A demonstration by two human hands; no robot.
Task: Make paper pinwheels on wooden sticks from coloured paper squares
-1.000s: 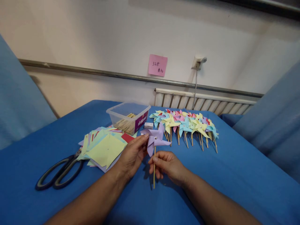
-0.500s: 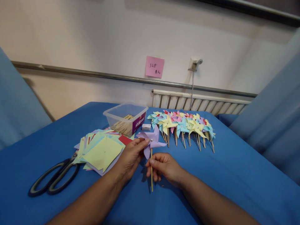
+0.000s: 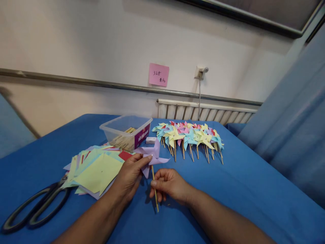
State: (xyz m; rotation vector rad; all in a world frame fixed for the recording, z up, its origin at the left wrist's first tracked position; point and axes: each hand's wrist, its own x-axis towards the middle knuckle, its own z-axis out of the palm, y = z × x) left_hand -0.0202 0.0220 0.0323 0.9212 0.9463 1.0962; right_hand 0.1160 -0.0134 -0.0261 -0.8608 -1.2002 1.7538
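A purple paper pinwheel (image 3: 155, 155) on a thin wooden stick is held between my two hands over the blue table. My left hand (image 3: 132, 171) pinches the pinwheel near its centre pin, thumb on the front. Lower down, my right hand (image 3: 169, 186) grips the stick between thumb and fingers; the stick's lower end points down and slightly right. Left of my left hand lies a pile of coloured paper squares (image 3: 101, 173), a yellow one on top. Finished pinwheels (image 3: 189, 137), in several colours, lie bunched at the back of the table.
Large dark-handled scissors (image 3: 38, 206) lie at the left by the paper pile. A clear plastic box (image 3: 124, 135) of wooden sticks stands behind it, with a small white box (image 3: 150, 140) alongside. Blue curtains (image 3: 286, 128) hang at the right.
The view has shifted, so things appear further left. My left thumb has moved onto the pinwheel's centre. The stick now tilts, its lower end to the right.
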